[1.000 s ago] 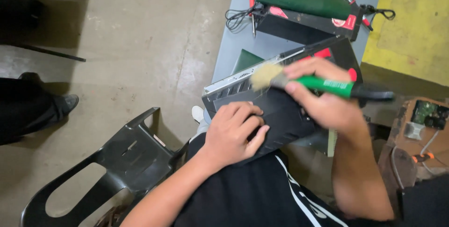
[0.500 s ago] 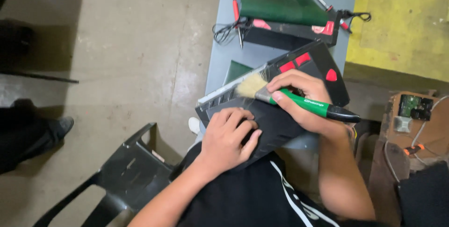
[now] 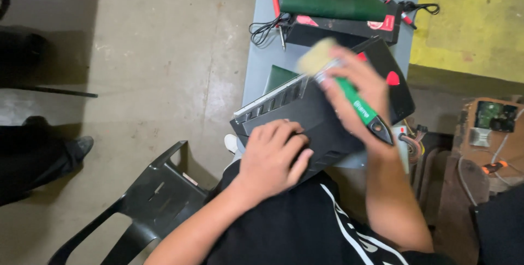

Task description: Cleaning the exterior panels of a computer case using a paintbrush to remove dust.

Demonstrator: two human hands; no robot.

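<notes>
Right hand (image 3: 357, 98) clamped on the green-handled brush (image 3: 341, 87), bristles at twelve o'clock over the black case (image 3: 322, 117) on the person's lap; left hand (image 3: 273, 158) pressed flat on the case at six o'clock. Risk — the tilted case could slide off if that palm lifts. Motion blurs the bristles — contact unclear.

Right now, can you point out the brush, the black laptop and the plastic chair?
brush (image 3: 355, 101), head view, on its green handle in the right hand.
black laptop (image 3: 322, 120), head view, on its dark underside.
plastic chair (image 3: 155, 197), head view, on its black backrest.
</notes>
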